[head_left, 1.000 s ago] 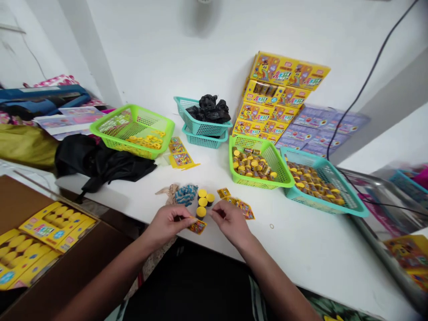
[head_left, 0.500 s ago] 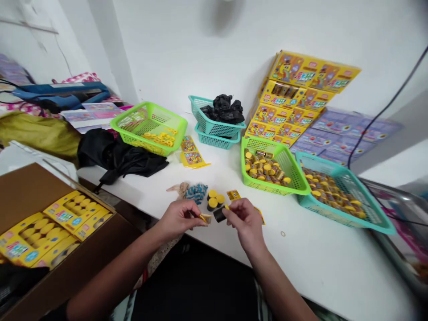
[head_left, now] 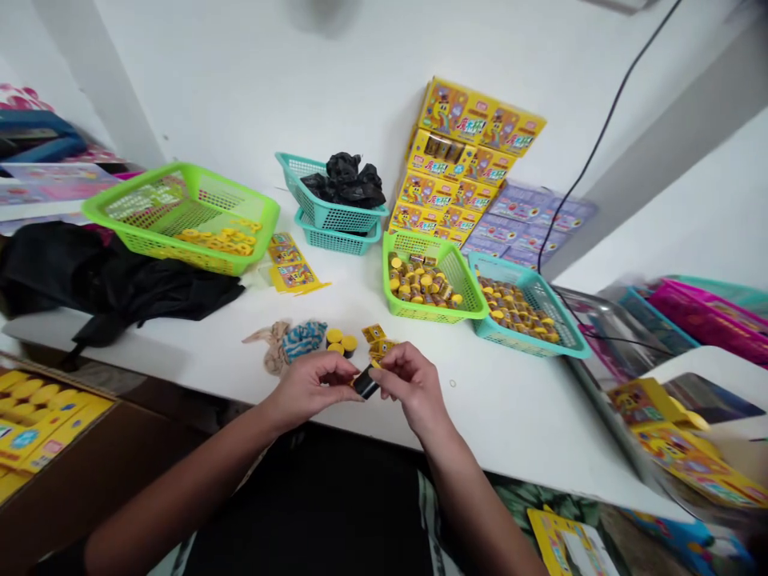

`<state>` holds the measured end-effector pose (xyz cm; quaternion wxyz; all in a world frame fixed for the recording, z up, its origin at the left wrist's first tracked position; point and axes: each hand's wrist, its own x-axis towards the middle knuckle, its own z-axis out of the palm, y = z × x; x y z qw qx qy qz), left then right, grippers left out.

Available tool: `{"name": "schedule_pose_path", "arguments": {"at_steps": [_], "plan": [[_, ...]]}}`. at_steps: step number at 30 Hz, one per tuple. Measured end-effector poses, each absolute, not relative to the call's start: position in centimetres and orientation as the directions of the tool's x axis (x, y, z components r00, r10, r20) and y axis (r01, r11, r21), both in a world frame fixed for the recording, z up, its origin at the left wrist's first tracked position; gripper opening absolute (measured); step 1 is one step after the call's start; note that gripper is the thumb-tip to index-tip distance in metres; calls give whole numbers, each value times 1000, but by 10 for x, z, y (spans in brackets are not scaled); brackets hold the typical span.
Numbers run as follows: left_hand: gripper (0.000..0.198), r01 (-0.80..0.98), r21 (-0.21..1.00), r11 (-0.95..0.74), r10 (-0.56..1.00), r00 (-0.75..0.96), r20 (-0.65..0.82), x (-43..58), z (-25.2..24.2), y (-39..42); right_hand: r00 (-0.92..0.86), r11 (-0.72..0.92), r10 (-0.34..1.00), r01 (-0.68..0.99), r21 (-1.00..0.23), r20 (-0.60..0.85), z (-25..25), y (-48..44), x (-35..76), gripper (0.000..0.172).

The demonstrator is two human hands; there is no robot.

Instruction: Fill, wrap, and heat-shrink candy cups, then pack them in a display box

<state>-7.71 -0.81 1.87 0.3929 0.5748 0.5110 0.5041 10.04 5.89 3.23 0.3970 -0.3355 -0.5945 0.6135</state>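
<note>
A small black canister with a yellow cap is held tilted between my two hands, just above the table's front edge. My left hand is closed at its left side, thumb and fingers against it; a sliver of yellow shows there, too small to name. Around the capped end, the fingers of my right hand are closed. Just beyond stand several more black canisters with yellow caps. Beside them lie yellow printed pieces on the right and a beige and blue cloth bundle on the left.
Green baskets hold yellow parts and labelled canisters; a teal basket holds more. Stacked teal baskets carry black plastic. Yellow boxes stand against the wall. An open carton is at left, a metal tray at right.
My hands have come together, bringing the black canister against my left fingers. The small printed yellow piece that my left hand pinched is now mostly hidden. The view has turned right.
</note>
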Motion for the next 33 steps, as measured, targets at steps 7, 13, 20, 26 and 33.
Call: {"name": "schedule_pose_path", "arguments": {"at_steps": [7,13,20,26,33], "plan": [[26,-26,1000,-5,999,38,6,-74,11,-3,-389,62,917,-87,-994,91,27,60,97,31],[30,-177,982,70,997,45,-63,-70,4,1,-346,179,923,-6,-984,170,33,54,96,27],[34,-337,922,188,980,128,-153,-56,2,4,-346,108,933,-3,-994,103,38,59,102,30],[36,-417,894,167,986,91,-142,-43,0,12,-250,124,962,46,-991,108,39,59,107,28],[38,-546,791,278,961,162,-226,-26,-8,19,-214,165,967,97,-981,142,35,61,120,28]]}}
